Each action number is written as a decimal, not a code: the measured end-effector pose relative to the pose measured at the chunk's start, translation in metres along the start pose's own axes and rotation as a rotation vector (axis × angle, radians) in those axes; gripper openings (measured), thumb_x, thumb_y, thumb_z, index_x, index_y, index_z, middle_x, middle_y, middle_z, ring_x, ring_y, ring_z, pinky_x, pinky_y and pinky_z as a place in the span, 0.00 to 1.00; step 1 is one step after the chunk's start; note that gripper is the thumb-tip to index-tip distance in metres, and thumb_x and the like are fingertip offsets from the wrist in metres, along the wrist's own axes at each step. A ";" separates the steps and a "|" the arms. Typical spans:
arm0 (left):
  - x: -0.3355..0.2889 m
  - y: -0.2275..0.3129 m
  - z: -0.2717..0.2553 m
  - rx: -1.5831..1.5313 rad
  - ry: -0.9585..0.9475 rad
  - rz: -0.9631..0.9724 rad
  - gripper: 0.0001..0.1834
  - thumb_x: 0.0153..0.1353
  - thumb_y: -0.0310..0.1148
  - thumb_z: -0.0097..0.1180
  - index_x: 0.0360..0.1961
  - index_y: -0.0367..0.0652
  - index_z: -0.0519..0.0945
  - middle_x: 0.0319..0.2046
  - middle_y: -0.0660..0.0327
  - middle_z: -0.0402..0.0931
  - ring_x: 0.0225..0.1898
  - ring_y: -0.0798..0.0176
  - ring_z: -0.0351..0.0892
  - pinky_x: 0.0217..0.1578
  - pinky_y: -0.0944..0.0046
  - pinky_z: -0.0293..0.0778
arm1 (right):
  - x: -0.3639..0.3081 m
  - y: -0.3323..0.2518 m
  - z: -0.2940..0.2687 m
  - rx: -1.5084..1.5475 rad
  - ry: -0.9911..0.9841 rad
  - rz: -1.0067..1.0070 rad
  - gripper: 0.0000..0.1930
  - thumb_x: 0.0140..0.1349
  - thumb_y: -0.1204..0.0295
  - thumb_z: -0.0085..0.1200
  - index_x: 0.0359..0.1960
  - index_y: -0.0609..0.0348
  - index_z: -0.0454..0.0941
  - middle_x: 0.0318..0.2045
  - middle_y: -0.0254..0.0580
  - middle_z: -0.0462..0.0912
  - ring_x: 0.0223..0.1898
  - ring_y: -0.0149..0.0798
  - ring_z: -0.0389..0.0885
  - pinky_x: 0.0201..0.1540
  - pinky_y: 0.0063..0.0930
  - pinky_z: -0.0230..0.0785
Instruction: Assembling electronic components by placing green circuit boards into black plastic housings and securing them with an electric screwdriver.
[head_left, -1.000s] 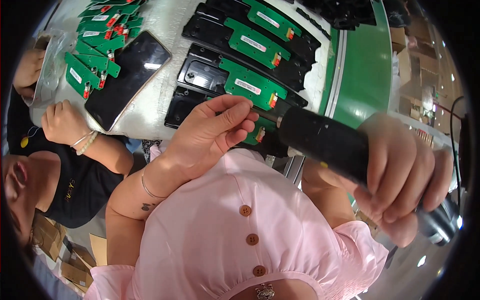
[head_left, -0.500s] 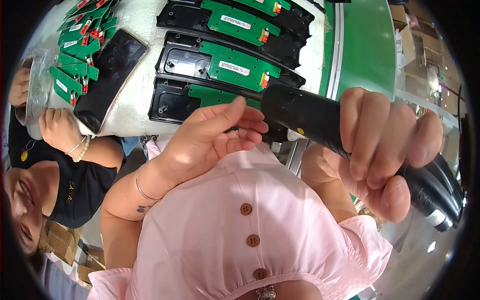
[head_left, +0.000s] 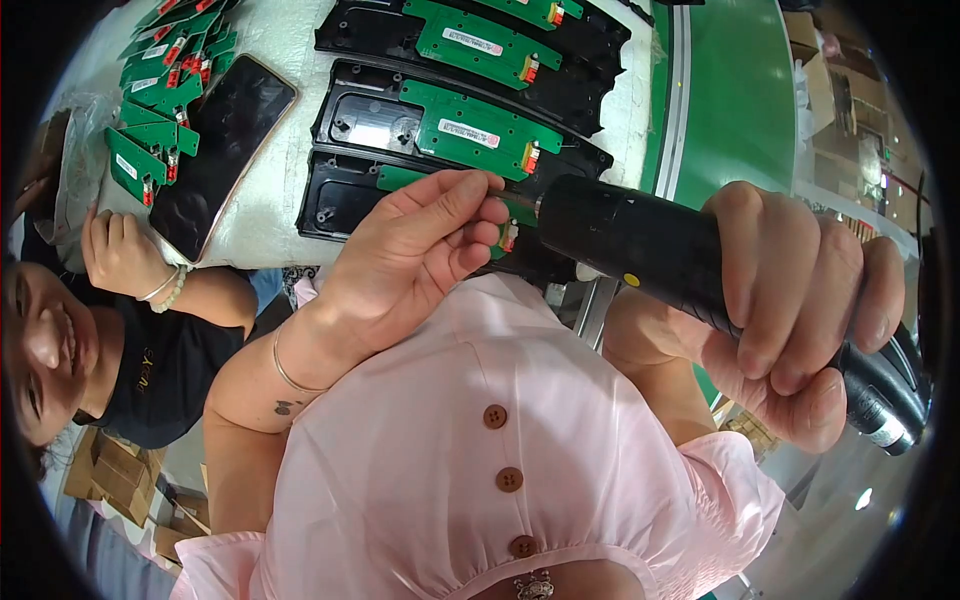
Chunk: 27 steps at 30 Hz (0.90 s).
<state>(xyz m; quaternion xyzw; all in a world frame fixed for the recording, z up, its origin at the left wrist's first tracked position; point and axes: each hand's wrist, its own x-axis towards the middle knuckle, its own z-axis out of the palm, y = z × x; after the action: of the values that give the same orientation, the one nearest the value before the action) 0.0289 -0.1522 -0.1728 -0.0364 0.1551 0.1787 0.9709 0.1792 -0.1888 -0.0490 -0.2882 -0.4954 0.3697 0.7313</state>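
Black and cylindrical, a driver (head_left: 640,245) fills the right hand (head_left: 798,305), left hand (head_left: 420,240) pinched at its bit (head_left: 523,197).

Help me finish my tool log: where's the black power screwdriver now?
In the head view, the black power screwdriver is right of centre, in the right hand, its nose pointing left toward the left hand, near a green circuit board.
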 end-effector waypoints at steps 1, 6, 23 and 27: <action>-0.003 -0.001 0.000 0.014 0.018 0.022 0.13 0.60 0.36 0.51 0.40 0.37 0.74 0.31 0.63 0.76 0.31 0.71 0.76 0.34 0.73 0.74 | 0.000 0.000 0.000 0.031 -0.003 -0.005 0.14 0.45 0.75 0.56 0.32 0.52 0.65 0.15 0.21 0.71 0.19 0.21 0.70 0.29 0.14 0.60; -0.006 0.001 -0.005 0.190 0.029 0.001 0.13 0.59 0.34 0.52 0.41 0.36 0.73 0.28 0.59 0.75 0.30 0.67 0.74 0.32 0.70 0.72 | -0.001 0.002 -0.002 0.153 -0.073 0.000 0.16 0.41 0.74 0.57 0.30 0.53 0.63 0.13 0.22 0.67 0.14 0.19 0.63 0.27 0.13 0.55; -0.035 -0.010 -0.052 0.430 0.190 -0.269 0.16 0.59 0.43 0.50 0.26 0.40 0.76 0.19 0.69 0.67 0.18 0.76 0.63 0.17 0.76 0.58 | -0.013 0.036 -0.017 -0.081 -0.056 -0.048 0.15 0.42 0.74 0.47 0.36 0.52 0.64 0.16 0.23 0.67 0.16 0.22 0.64 0.25 0.19 0.52; -0.034 0.000 -0.055 0.330 0.364 -0.371 0.12 0.59 0.37 0.50 0.30 0.38 0.76 0.21 0.70 0.68 0.21 0.76 0.65 0.21 0.77 0.62 | -0.013 0.059 -0.022 -0.220 -0.065 0.018 0.22 0.31 0.83 0.45 0.34 0.56 0.63 0.16 0.25 0.60 0.18 0.24 0.58 0.27 0.22 0.50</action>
<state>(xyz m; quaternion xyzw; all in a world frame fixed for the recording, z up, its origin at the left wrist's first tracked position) -0.0172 -0.1705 -0.2141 0.0627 0.3443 -0.0384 0.9360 0.1813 -0.1678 -0.1096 -0.3591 -0.5538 0.3290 0.6753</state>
